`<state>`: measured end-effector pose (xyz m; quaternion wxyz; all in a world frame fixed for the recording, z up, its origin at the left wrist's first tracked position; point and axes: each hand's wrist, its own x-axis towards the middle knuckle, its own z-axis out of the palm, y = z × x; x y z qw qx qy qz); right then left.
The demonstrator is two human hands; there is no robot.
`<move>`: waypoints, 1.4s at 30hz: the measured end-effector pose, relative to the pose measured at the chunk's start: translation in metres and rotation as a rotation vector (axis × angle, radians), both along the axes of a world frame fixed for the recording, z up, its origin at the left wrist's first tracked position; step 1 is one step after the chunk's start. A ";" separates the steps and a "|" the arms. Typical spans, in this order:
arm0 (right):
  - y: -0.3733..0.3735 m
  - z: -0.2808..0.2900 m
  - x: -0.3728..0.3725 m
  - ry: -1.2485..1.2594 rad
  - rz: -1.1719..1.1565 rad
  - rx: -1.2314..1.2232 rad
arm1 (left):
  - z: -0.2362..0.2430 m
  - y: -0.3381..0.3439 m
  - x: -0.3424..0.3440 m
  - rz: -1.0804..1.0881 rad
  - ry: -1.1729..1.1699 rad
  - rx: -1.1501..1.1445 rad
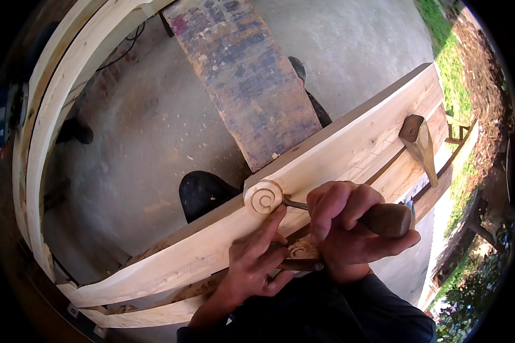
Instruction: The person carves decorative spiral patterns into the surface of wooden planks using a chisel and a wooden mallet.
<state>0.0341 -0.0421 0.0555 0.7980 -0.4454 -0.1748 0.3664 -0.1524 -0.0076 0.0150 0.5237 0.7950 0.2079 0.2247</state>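
Note:
A carved spiral stands out on the rounded end of a pale timber beam. My right hand is closed round the dark wooden handle of a carving gouge. Its thin metal shank runs left to the edge of the spiral. My left hand stretches its index finger to the spiral's lower right rim, close to the gouge's tip. The other left fingers curl by a second wooden-handled tool and appear to grip it; its far end is hidden. Beneath my hands a second carved spiral partly shows.
A wooden mallet-like piece rests on the beam at right. A paint-stained plank runs away across the concrete floor. Curved timbers rise at left. Dark shoe-like shapes and wood chips show below; grass borders the right.

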 end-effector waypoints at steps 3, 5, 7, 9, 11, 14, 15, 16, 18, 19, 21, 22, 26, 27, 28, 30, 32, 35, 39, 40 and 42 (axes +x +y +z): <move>0.001 -0.001 -0.001 0.009 0.001 -0.005 | -0.001 0.000 0.000 0.005 -0.004 0.001; 0.001 -0.002 -0.001 0.012 0.015 0.001 | -0.002 -0.001 0.000 0.013 -0.011 0.001; 0.001 -0.003 0.001 -0.036 0.053 -0.016 | -0.001 -0.002 0.000 0.011 -0.005 -0.008; 0.000 -0.004 0.003 -0.123 0.098 -0.063 | 0.000 -0.001 0.000 0.006 -0.005 0.003; -0.004 -0.005 0.002 -0.171 0.133 -0.113 | 0.001 0.001 0.000 0.001 -0.008 0.035; -0.007 -0.005 -0.001 -0.312 0.144 -0.187 | 0.003 0.003 -0.001 0.000 -0.016 0.015; -0.007 -0.004 -0.003 -0.313 0.141 -0.196 | 0.002 0.003 -0.001 0.001 -0.027 0.026; -0.006 -0.003 -0.004 -0.314 0.136 -0.204 | 0.000 0.003 -0.002 0.001 -0.038 0.037; -0.004 -0.002 -0.005 -0.266 0.130 -0.219 | -0.002 0.001 -0.004 0.010 -0.038 0.040; -0.004 0.001 -0.005 -0.237 0.132 -0.222 | -0.001 0.000 -0.005 0.016 -0.033 0.036; -0.004 0.010 0.001 -0.215 0.119 -0.238 | -0.001 0.003 0.001 0.006 -0.037 0.010; -0.002 0.008 0.004 -0.238 0.036 -0.132 | 0.001 0.003 0.002 0.003 -0.034 -0.006; -0.015 0.018 0.033 -0.347 -0.257 0.230 | -0.004 -0.008 -0.006 0.009 -0.059 -0.075; -0.026 0.023 0.044 -0.359 -0.251 0.204 | -0.005 -0.006 -0.007 -0.015 -0.052 -0.064; -0.037 0.029 0.054 -0.370 -0.242 0.179 | -0.003 -0.003 -0.006 -0.036 -0.053 -0.046; -0.055 0.031 0.069 -0.366 -0.216 0.172 | 0.003 0.004 -0.002 -0.068 -0.031 -0.022; -0.065 0.030 0.073 -0.306 -0.257 0.185 | 0.006 0.005 -0.002 -0.096 0.002 0.002; -0.080 0.027 0.082 -0.207 -0.110 0.225 | 0.008 0.007 0.000 -0.104 0.017 0.033; -0.063 0.009 0.059 0.027 -0.240 0.117 | 0.006 0.006 -0.006 -0.115 0.030 0.036; -0.061 0.004 0.054 0.033 -0.206 0.066 | 0.008 0.005 -0.009 -0.109 0.043 0.033; -0.060 0.009 0.044 0.074 -0.172 0.040 | 0.008 0.006 -0.010 -0.086 0.018 0.043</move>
